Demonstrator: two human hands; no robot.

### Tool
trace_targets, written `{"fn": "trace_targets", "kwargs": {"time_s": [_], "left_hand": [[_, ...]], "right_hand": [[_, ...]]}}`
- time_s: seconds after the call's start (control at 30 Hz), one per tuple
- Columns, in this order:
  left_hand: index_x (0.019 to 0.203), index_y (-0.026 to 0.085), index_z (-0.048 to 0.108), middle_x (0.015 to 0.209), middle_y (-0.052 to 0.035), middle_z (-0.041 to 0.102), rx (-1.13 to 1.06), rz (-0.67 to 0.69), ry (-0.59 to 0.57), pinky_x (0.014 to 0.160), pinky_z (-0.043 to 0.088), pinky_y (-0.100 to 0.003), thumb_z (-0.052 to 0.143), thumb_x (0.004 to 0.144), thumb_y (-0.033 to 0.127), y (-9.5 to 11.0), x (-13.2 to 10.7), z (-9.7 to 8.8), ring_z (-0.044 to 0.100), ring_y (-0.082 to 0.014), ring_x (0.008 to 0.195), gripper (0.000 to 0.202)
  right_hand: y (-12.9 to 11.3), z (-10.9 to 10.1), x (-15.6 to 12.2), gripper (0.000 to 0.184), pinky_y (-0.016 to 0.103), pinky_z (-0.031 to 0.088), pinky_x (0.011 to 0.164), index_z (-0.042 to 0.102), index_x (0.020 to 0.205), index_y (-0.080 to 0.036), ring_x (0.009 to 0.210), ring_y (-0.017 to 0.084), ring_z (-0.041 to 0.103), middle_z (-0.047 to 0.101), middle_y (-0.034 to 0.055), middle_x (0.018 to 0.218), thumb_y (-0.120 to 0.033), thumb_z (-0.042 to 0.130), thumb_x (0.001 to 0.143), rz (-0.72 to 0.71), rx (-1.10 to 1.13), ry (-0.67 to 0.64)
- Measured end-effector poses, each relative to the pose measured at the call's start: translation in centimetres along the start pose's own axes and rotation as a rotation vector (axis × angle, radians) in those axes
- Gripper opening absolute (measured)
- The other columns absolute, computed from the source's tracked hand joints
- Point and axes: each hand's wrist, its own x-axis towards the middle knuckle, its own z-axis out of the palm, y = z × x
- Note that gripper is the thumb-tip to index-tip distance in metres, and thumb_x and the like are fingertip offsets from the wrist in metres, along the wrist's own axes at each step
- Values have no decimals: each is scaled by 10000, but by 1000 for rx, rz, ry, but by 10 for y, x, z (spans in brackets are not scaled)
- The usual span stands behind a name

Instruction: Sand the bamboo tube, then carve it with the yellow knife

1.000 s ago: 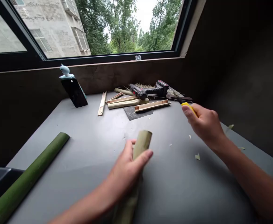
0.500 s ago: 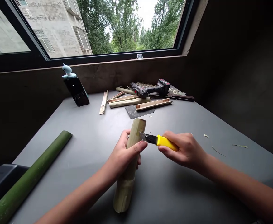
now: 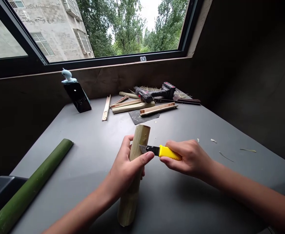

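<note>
A pale, peeled bamboo tube (image 3: 128, 208) stands tilted over the table, its top leaning away from me. My left hand (image 3: 132, 159) is wrapped round its middle, with the thumb across the near side and the other fingers mostly hidden behind. In my right hand (image 3: 187, 157) is a yellow utility knife (image 3: 168, 152), its black nose pointing left. The blade lies against the tube's surface just above my left thumb. A longer green bamboo piece (image 3: 32, 185) rests on the table at the left.
At the back, split bamboo strips (image 3: 132, 107) lie by a cordless drill (image 3: 154, 92) and a dark sheet (image 3: 142, 118). A phone (image 3: 77, 97) leans on a small blue figure (image 3: 68, 76). Thin shavings (image 3: 226, 156) are scattered at the right. A window (image 3: 123, 32) is behind the grey table (image 3: 88, 136).
The knife blade has moved down and slightly left along the tube, nearer my left thumb. My left hand keeps its grip. The whole view has shifted a little.
</note>
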Motion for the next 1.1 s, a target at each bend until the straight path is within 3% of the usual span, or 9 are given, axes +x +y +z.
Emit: {"fn": "trace_targets", "kwargs": {"time_s": [0.1,0.27,0.37,0.43,0.53,0.77,0.9,1.1], "left_hand": [[1119,288,412,687,80,546,-10,6,64,487,474,-212,697,868,491,-1,-6,6,535,-109,517,430],[1118,285,402,659,76,516,-61,-81,57,463,472,-231,642,885,553,-6,-19,19,533,-131,503,429],[1137,279,392,730,62,520,-68,-183,-77,459,449,-215,679,853,557,-9,-24,25,511,-105,497,490],[1125,270,393,767,51,515,-63,-276,-172,470,440,-212,673,859,550,-9,-22,26,505,-97,512,477],[1113,246,380,720,42,525,-33,-306,-154,499,450,-242,615,892,563,-7,-12,20,537,-135,546,452],[1166,226,330,630,44,564,-86,-185,-137,512,477,-245,685,839,545,-9,0,9,544,-142,525,578],[1156,226,348,629,51,557,-102,-127,-92,511,484,-232,681,850,517,-9,2,5,545,-132,527,538],[1142,265,381,756,59,564,-75,-74,-17,496,483,-206,710,860,448,-7,0,3,556,-101,531,470]], "right_hand": [[-3,1,0,438,226,218,460,460,630,-198,419,69,339,468,-49,488,-516,474,929,-28,-23,31],[7,-2,5,488,240,223,475,482,627,-197,422,78,375,471,-34,483,-586,452,919,-13,-50,81],[31,-17,12,449,243,181,441,430,642,-202,383,78,303,350,-58,450,-527,447,952,156,-79,171],[46,-28,14,453,244,185,439,369,634,-212,403,85,263,282,-64,468,-523,462,949,379,-47,305],[54,-37,13,476,238,232,447,347,627,-215,442,90,286,299,-52,512,-561,437,943,489,70,359],[23,-13,2,412,233,242,463,466,665,-203,429,70,308,385,-61,509,-532,506,910,124,98,-43],[12,-4,-1,418,237,225,471,469,648,-196,433,68,308,405,-62,496,-522,506,908,10,25,-54],[10,-3,1,420,229,203,459,440,644,-195,428,61,288,390,-76,478,-521,506,902,-5,-1,-54]]}}
